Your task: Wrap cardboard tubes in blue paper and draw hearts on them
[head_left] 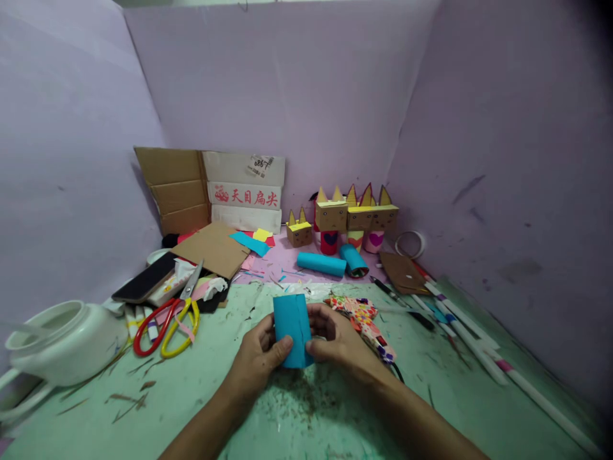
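A short blue paper tube [293, 326] stands nearly upright between my hands, low in the middle of the view, with a seam down its right part. My left hand [261, 351] grips its left side, thumb across the front. On the right side, my right hand [330, 335] holds it with curled fingers and the thumb at the seam. Behind it lie a longer blue roll [320, 264] and another blue-covered tube [354, 260]. A floral-patterned tool [364, 319] with a dark cord is just beyond my right hand.
Red-and-yellow scissors [179, 313], a white pot [67, 338] and a phone [146, 278] are at left. Cardboard animal figures [359, 218] stand at the back, beside a folded carton [246, 191]. Long white sticks [469, 338] and a dark pen [402, 300] lie at right.
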`<state>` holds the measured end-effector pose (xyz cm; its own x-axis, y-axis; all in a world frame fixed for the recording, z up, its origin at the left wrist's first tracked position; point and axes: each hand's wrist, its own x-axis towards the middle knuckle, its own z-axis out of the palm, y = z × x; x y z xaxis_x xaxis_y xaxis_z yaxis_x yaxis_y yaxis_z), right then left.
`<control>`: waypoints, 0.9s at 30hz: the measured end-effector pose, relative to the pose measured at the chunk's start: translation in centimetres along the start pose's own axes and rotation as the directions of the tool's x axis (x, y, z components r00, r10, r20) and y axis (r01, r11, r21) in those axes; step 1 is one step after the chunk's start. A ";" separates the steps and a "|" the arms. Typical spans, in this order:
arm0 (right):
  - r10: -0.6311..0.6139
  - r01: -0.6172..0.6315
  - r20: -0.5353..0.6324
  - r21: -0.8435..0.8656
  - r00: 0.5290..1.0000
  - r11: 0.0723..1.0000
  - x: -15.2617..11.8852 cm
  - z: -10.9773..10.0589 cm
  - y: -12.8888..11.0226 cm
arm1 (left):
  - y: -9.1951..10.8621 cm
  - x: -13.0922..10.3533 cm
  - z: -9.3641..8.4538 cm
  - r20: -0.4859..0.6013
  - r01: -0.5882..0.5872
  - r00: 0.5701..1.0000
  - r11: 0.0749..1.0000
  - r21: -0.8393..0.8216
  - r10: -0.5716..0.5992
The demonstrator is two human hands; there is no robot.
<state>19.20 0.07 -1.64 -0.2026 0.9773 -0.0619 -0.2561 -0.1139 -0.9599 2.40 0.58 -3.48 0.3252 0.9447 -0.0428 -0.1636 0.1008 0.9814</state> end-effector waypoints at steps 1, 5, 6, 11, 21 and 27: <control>-0.016 0.016 0.000 -0.015 1.000 1.000 0.0 0.1 -0.1 | 0.0 0.0 0.0 -0.001 -0.002 1.000 1.000 -0.002 0.002; 0.034 -0.035 0.008 0.055 0.999 0.998 0.0 -0.1 0.0 | 0.2 0.1 0.0 -0.014 0.004 1.000 1.000 -0.005 -0.004; 0.057 -0.057 -0.001 0.080 0.998 0.995 0.0 -0.2 0.1 | 0.3 0.0 0.1 -0.013 0.010 1.000 1.000 -0.004 -0.010; 0.040 -0.037 -0.054 0.040 0.998 0.999 -0.3 -0.1 0.0 | 1.2 -0.4 0.5 0.039 0.033 0.999 0.999 0.014 -0.033; -0.042 0.033 -0.090 -0.101 0.995 0.994 -0.4 0.0 -0.4 | 2.1 -0.6 0.8 0.059 0.042 0.997 0.997 0.057 -0.046; -0.106 0.103 -0.139 -0.033 0.985 0.994 -0.2 -0.7 -0.4 | 0.9 -0.5 0.2 0.112 -0.005 0.994 0.998 0.066 -0.002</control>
<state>20.02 0.06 -1.40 -0.0407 0.9992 0.0029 -0.2440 -0.0071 -0.9698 2.34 0.16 -2.57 0.4281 0.9034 -0.0236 -0.1032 0.0748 0.9919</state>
